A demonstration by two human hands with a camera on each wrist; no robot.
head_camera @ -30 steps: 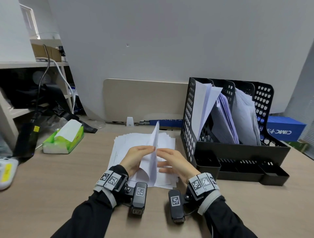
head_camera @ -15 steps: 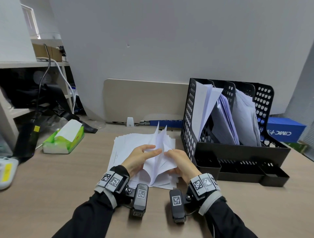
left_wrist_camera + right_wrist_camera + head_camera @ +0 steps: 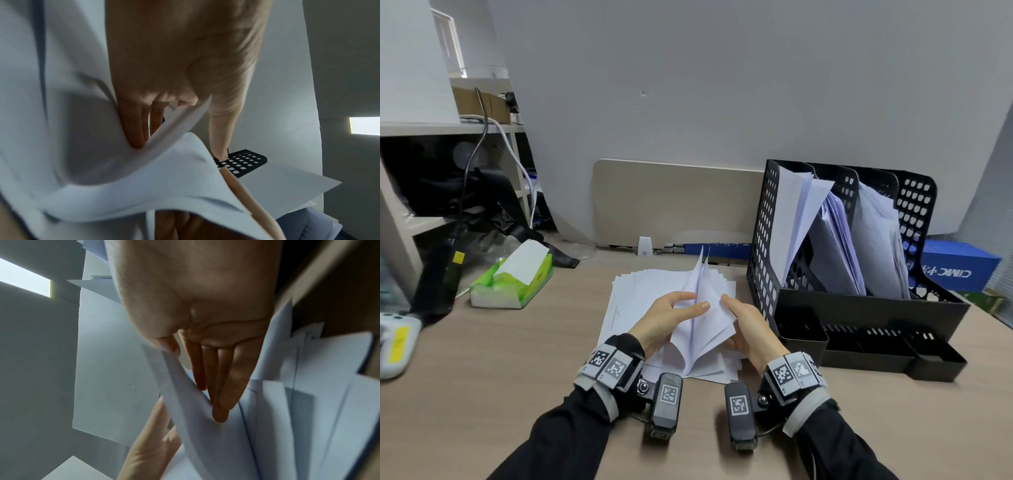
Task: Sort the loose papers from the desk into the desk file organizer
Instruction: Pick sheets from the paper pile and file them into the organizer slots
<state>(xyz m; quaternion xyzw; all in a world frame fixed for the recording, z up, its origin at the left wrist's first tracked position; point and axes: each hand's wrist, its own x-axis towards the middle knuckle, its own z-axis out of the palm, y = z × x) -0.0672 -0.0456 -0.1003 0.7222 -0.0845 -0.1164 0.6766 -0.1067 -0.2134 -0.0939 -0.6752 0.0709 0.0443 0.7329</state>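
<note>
A loose pile of white papers (image 3: pixel 654 291) lies flat on the desk in front of me. Several of its sheets (image 3: pixel 702 329) are lifted and bent upward into a fan between my hands. My left hand (image 3: pixel 693 301) pinches their left side, thumb across the front. My right hand (image 3: pixel 729 305) holds the right side, thumb on top. In the left wrist view the left hand (image 3: pixel 179 146) has sheets (image 3: pixel 144 186) between thumb and fingers. In the right wrist view the right hand (image 3: pixel 195 381) lies with straight fingers against the fanned sheets (image 3: pixel 267 426). The black mesh file organizer (image 3: pixel 763 240) stands just to the right, its three slots holding papers.
A green tissue pack (image 3: pixel 513 281) lies at the left. A white and yellow device (image 3: pixel 397 339) sits at the desk's left edge. A beige panel (image 3: pixel 671 202) and blue boxes (image 3: pixel 959 267) stand behind. The organizer's low front tray (image 3: pixel 876 346) juts toward me.
One upright sheet stood between my hands; now several sheets are raised and fanned. My right hand has slid round their right side, and my left thumb has come across the front.
</note>
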